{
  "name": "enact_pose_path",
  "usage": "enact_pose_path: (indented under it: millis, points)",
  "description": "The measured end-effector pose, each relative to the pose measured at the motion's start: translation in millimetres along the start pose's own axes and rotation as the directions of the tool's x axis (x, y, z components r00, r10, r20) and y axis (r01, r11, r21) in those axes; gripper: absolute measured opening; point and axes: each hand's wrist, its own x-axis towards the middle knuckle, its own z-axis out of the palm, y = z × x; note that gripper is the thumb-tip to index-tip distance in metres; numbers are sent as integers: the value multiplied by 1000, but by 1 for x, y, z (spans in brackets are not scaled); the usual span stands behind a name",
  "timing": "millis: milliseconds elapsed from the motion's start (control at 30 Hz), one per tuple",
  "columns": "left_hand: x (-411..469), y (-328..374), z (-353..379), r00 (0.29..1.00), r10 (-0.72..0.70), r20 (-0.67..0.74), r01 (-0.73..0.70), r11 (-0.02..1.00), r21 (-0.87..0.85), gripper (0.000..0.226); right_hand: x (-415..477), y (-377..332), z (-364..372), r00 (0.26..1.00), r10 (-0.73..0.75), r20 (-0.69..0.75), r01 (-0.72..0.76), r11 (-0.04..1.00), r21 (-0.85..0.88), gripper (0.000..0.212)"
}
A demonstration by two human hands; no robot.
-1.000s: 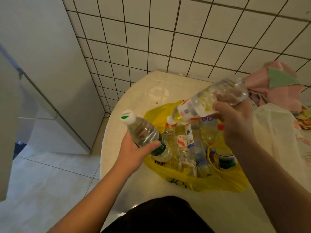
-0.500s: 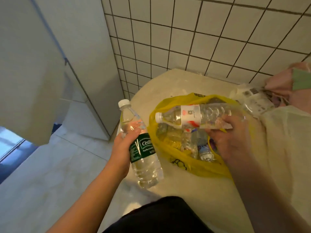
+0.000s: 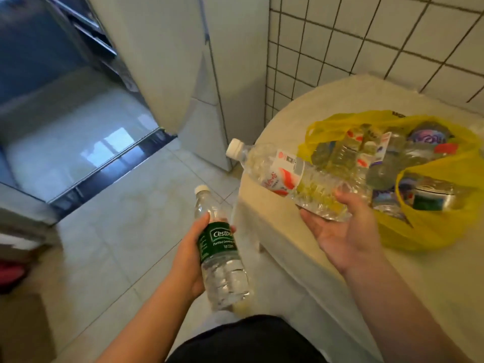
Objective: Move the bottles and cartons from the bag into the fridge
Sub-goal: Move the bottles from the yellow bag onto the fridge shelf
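Observation:
My left hand grips a clear water bottle with a green label, held upright over the floor tiles. Palm up, my right hand holds a clear bottle with a red and white label, tilted with its white cap pointing left, above the table's edge. The yellow plastic bag lies open on the round table at right, holding several more bottles and containers. The white fridge stands at top centre, its door swung open toward me; the inside is hidden.
A white tiled wall rises behind the table. A dark glossy panel with a reflection stands low at left on the tiled floor. A red object shows at the far left edge.
The view has swung left toward the fridge. Both hands carried their bottles leftward, away from the bag. My right hand has turned palm up under its bottle.

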Motion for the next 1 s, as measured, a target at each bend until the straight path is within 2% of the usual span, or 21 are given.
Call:
enact_pose_path:
  millis: [133,300,433,567,700,867,1000]
  points:
    - [-8,18,-54,1000,-10,-11,8,986,-165,60,-16,49,25,992,109,70,-99,987,-128,20]
    - [-19,63,-134,1000,-8,-2,7,956,-294,62,-21,135,71,925,345,159,-301,921,-249,50]
    - [-29,115,-218,1000,-22,8,24,927,-374,62,-18,219,119,830,514,216,-427,835,-348,55]
    - [-48,172,-293,999,24,-49,-40,925,-377,60,-22,304,169,695,639,330,-494,758,-426,96]
    - [-62,222,-354,996,48,-80,-76,913,-401,69,-24,366,225,637,633,440,-364,749,-553,101]
    - [-62,267,-400,996,49,-80,-77,908,-411,71,-7,412,292,661,555,505,-42,699,-714,104]
    - [-39,307,-411,987,115,-114,-151,912,-381,63,26,435,342,659,498,564,113,675,-729,97]
